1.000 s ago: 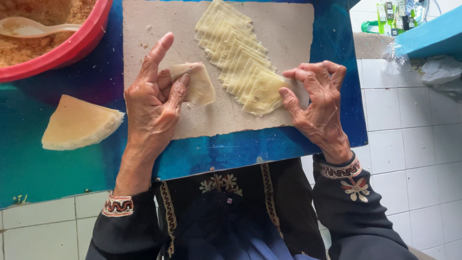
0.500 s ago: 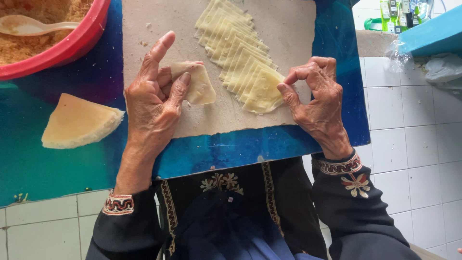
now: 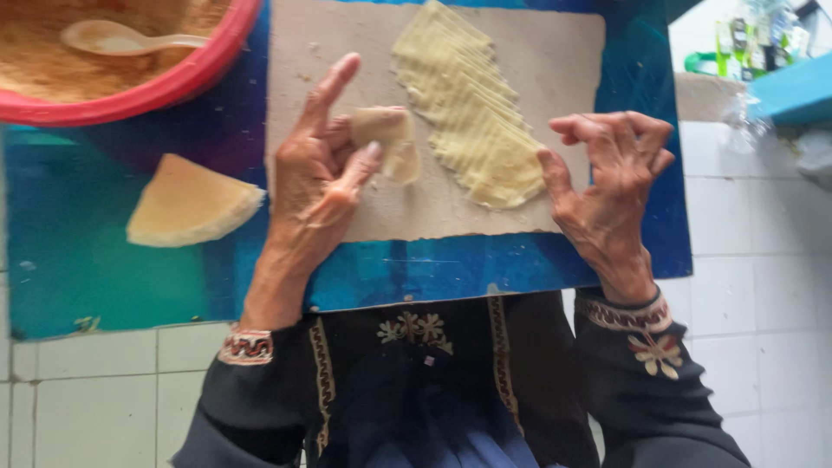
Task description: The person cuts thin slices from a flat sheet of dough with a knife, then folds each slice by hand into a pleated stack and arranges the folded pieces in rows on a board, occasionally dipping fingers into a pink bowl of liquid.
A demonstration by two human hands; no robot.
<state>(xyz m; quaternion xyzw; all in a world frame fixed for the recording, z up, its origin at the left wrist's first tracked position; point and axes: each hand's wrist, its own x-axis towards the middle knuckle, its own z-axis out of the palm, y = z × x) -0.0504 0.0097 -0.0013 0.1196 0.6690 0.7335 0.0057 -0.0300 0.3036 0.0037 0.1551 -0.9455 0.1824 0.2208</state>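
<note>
Head view looks straight down: nearest are the dark embroidered sleeves [image 3: 646, 347] and white floor tiles, then the edge of a blue surface [image 3: 433, 273] with a pale board [image 3: 451, 212] lying on it. On the board, the left hand [image 3: 321, 173] pinches a small piece of dough [image 3: 388, 139] between thumb and middle fingers, forefinger pointing up and away. Compared with a second ago, that piece looks more folded and gathered under the fingertips, so the shaping seems to be moving along. The right hand [image 3: 611, 178] holds nothing; its thumb tip touches the near end of the ribbed dough sheet [image 3: 472, 113], and its other fingers have curled up clear of the sheet, where earlier they lay closer to it. Left of the board, a yellow wedge of flatbread [image 3: 191, 204] lies apart on the surface. Farthest, at the top left, a red bowl [image 3: 165, 87] holds brown filling and a pale spoon [image 3: 113, 36]
</note>
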